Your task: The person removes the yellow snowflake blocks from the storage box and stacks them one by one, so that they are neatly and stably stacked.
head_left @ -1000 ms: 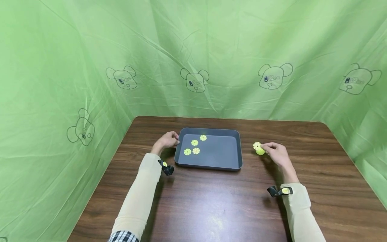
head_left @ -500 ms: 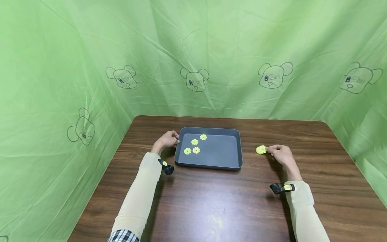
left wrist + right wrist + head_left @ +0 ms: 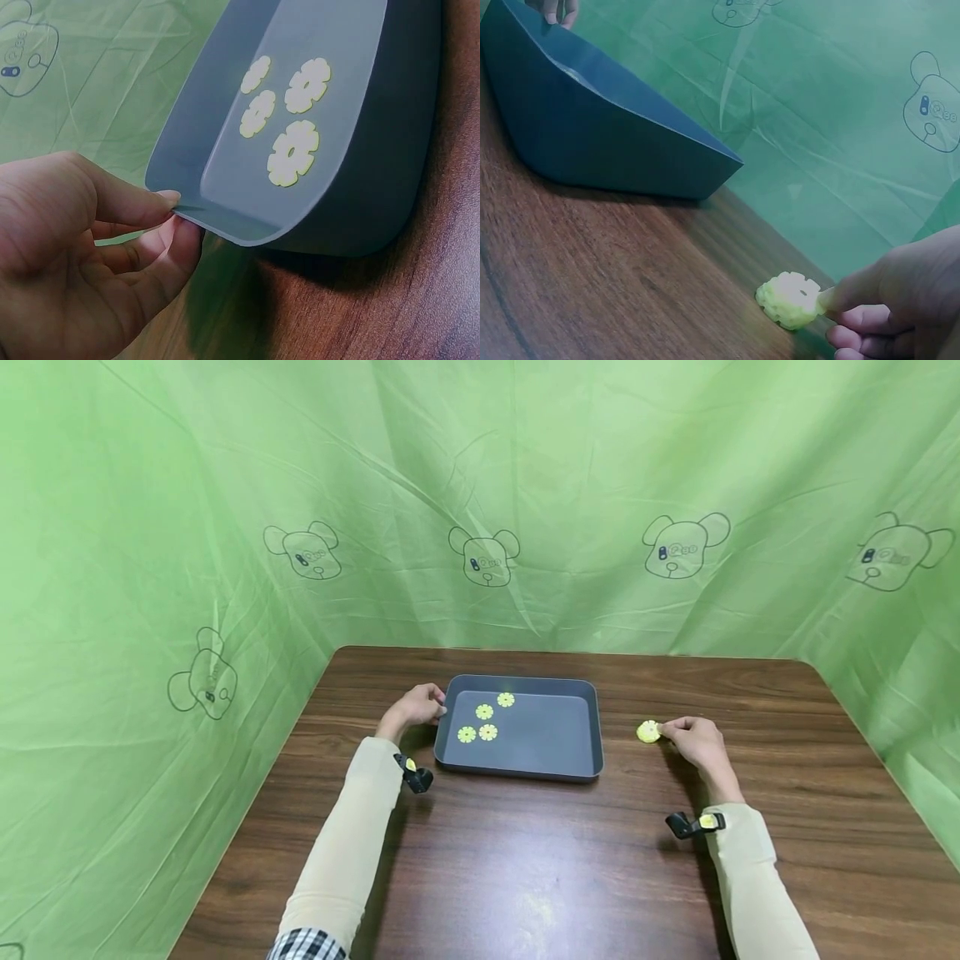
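Observation:
A dark grey baking tray [image 3: 536,727] sits on the wooden table, with several yellow notched discs [image 3: 293,166] lying flat toward its left side. My left hand [image 3: 415,707] pinches the tray's left rim between thumb and fingers, as the left wrist view shows. To the right of the tray is a small stack of the same discs [image 3: 781,300]. My right hand [image 3: 696,741] pinches a yellow notched disc at the right edge of this stack, thumb and forefinger close together. The other fingers curl beneath in the right wrist view.
Green cloth [image 3: 570,485] printed with bear faces hangs behind and at both sides of the table [image 3: 495,868]. Black wrist cameras [image 3: 415,775] are strapped over both pale sleeves [image 3: 337,839]. The tray's raised walls stand between the two hands.
A disc held up over the stack by my right hand has come down onto it, the hand shifting slightly right and down. My left hand stays on the tray rim.

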Demonstrator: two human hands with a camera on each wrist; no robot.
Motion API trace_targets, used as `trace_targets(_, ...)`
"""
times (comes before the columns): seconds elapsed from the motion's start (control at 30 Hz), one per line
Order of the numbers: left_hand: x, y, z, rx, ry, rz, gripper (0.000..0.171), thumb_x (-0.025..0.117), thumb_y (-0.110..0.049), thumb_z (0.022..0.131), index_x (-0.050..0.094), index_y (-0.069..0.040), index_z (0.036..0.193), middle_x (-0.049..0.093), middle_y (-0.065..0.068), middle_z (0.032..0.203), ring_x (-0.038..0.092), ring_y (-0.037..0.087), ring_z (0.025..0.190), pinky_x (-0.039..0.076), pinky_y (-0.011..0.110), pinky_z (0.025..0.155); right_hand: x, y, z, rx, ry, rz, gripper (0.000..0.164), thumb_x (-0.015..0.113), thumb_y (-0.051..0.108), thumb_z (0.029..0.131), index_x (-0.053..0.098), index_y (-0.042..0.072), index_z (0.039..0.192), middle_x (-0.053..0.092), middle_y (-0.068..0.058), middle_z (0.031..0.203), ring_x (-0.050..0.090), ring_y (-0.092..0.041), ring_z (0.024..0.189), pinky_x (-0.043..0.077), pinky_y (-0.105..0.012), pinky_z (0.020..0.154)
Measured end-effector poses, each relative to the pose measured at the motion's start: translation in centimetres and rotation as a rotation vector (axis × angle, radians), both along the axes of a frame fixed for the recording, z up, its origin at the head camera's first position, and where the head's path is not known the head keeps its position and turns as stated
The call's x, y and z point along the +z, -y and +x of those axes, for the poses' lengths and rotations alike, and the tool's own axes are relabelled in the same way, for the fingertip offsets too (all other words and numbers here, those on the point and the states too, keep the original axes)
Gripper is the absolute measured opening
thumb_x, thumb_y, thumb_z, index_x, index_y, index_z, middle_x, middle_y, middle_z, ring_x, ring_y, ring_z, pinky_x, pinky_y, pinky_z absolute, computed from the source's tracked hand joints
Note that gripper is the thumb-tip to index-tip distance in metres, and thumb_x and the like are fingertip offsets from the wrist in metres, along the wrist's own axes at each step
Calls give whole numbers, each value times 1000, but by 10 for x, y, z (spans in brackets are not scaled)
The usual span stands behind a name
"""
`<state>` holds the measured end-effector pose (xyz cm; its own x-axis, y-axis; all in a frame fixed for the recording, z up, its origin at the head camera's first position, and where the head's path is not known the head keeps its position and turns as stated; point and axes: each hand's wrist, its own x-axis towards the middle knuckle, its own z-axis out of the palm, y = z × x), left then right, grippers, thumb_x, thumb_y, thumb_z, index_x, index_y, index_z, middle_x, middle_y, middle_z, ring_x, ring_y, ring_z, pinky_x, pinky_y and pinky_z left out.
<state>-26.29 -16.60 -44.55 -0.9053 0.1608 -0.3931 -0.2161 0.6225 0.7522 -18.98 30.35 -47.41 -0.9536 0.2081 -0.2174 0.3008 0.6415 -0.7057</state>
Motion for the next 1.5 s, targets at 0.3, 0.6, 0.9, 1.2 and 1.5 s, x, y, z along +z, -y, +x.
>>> trace_targets(0.3,1,-1,0,-3,-6,-10,24,54,0,91,50,7,114,53,14,101,60,22,89,56,34,82,-2,1,0,-34,-23,14,41,58,37,93,66,-1,106,57,8,63,50,-10,64,40,-24,59)
trace_targets(0.6,1,0,2,-9,-8,-10,27,54,0,91,50,9,117,52,12,98,57,19,83,56,36,84,11,12,7,5,-124,65,50,50,48,95,65,2,109,66,-18,101,58,-29,90,43,-31,71)
trace_targets(0.9,0,0,2,-17,-19,-30,27,54,0,92,50,9,117,53,13,101,59,21,87,56,36,83,20,31,1,57,-208,66,44,52,45,95,64,5,110,63,-15,100,52,-23,85,40,-28,68)
trace_targets(1.2,2,0,2,-15,-13,-35,27,54,-2,92,50,8,117,53,13,102,60,26,92,55,37,85,28,69,-7,112,-288,12,36,58,39,94,64,6,104,63,-12,94,54,-19,80,42,-28,72)
trace_targets(1.5,4,-1,4,-17,-12,-48,27,54,-2,93,50,7,118,53,13,103,59,23,88,55,35,83,32,113,-10,168,-316,-43,25,63,30,91,65,7,102,65,-10,92,57,-20,82,44,-28,71)
